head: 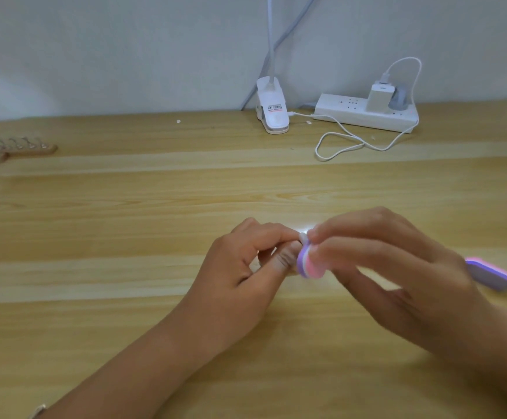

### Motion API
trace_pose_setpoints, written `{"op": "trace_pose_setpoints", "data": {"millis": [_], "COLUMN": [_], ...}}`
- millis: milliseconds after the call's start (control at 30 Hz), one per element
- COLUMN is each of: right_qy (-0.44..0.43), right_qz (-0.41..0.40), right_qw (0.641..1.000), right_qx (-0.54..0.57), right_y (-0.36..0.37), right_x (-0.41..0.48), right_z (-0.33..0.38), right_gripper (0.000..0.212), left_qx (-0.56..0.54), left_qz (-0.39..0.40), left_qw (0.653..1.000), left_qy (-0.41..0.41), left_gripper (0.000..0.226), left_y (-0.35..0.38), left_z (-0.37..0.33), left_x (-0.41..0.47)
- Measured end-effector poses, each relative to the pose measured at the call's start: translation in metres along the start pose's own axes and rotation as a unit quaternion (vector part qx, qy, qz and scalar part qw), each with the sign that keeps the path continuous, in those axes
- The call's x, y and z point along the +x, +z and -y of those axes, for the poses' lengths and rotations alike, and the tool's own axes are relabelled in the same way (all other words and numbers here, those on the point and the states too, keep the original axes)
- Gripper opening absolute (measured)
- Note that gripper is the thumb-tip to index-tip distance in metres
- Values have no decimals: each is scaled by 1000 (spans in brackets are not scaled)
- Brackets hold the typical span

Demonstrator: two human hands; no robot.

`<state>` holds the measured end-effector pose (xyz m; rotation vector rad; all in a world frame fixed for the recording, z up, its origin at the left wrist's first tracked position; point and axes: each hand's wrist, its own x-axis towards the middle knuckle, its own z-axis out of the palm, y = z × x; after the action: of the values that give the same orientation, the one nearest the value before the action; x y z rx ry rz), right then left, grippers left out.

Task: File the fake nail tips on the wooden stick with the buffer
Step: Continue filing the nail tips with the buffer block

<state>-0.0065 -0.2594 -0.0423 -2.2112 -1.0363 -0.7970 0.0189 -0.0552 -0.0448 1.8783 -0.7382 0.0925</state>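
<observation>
**Nail tip pinched up against the buffer at mid-table**

Nail tip (302, 236) first: on my head view it is a small white piece, low over the table (125, 207) near the front middle. The left hand (246, 267) pinches it between the thumb and a curled forefinger, with the other fingers tucked in below. I cannot tell whether a stick sits under the tip, because the fingers cover that spot.

The right hand (397, 267) grips the buffer (308, 264), a block layered in purple, white and pink. Its fingers are curled over the top of the block. The buffer's near end touches the tip, and its far end pokes out beyond the hand on the right. That hand looks blurred to me.

At the far left edge I see wooden sticks (19, 149) lying flat, with rows of clear tips on them, well apart from both hands. Along the back by the wall stands a white clip lamp (273, 111). Beside it is a power strip (352, 113) with a charger (379, 96) plugged in. A white cable (341, 139) loops across the wood in front of the strip.
</observation>
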Motion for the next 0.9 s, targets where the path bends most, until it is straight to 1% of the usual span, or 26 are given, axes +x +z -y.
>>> {"op": "trace_pose_setpoints", "data": {"millis": [100,233,300,400,467,567,700,767,833,900], "right_qy": [35,6,28,82,71,22,43,28,5,21], "right_qz": [-14,-14,-18,-57,-78,-82,-91,-88,-72,-68], "right_qw": [999,1000,999,995,994,996,995,995,996,997], "right_qx": [-5,16,-5,-12,14,19,9,33,43,22], "right_y": [-3,2,1,-2,-2,-1,-2,0,2,2], "right_x": [0,-1,-2,-1,1,1,3,2,1,0], "right_z": [-6,1,-7,-14,-7,4,2,8,10,3], "right_gripper": [23,21,20,18,25,32,32,33,28,29], "left_qx": [-5,-8,-17,-59,-95,-129,-134,-132,-130,-138], "left_qz": [1,-4,-8,-4,-3,-2,3,6,7,14], "left_qw": [1000,1000,1000,998,995,992,991,991,991,990], "left_qy": [-7,-8,-8,-14,-16,-4,-15,-17,-18,-29], "left_gripper": [18,19,18,20,20,21,21,22,23,23], "left_y": [0,0,0,-1,0,1,2,2,1,0], "left_z": [0,1,0,-3,-5,-8,-8,-7,-6,-5], "left_x": [0,-1,-1,-1,-3,-6,-8,-6,-5,-4]}}
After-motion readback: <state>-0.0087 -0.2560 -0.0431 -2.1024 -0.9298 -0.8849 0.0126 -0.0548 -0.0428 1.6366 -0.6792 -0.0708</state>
